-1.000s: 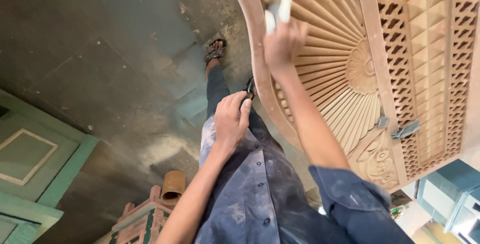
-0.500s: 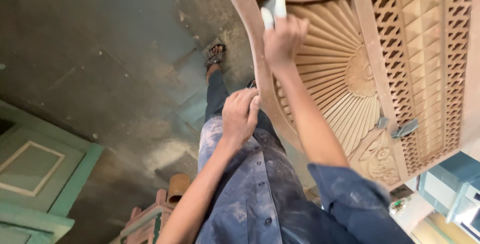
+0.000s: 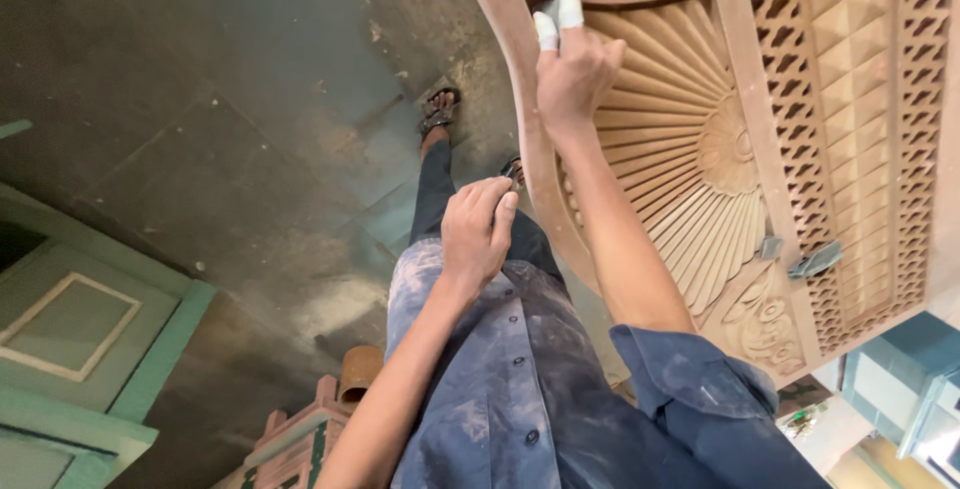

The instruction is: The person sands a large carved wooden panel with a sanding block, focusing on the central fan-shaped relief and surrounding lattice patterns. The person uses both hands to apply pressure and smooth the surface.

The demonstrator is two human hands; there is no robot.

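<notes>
- Two bare hands are working over a carved wooden panel [image 3: 760, 149], seen from a camera worn on the person's head and looking steeply down.
- Right hand [image 3: 572, 74] is reaching out to the panel's upper left corner, where the arched frame is meeting the fan of carved rays; two fingers [image 3: 568, 1] wrapped in white tape are lying pressed together, side by side, against the wood just inside the frame.
- Whether anything is being held under those taped fingers is not possible to tell.
- Left hand [image 3: 478, 234] is resting low against the person's own body, near the panel's left edge, fingers curled loosely inward with the thumb lying alongside; whether it is holding anything is not possible to tell.
- Panel is filling the upper right of the view, its carved rays spreading from a round rosette, with a strip of pierced lattice running along its right side and two small grey metal pieces sitting near the lower part of the fan.
- Person is wearing a dusty blue shirt [image 3: 520, 389] and dark trousers, one sandalled foot [image 3: 437, 114] standing on the stained concrete floor [image 3: 200, 79].
- Green panelled door [image 3: 70, 339] is lying at the lower left, well apart from both hands.
</notes>
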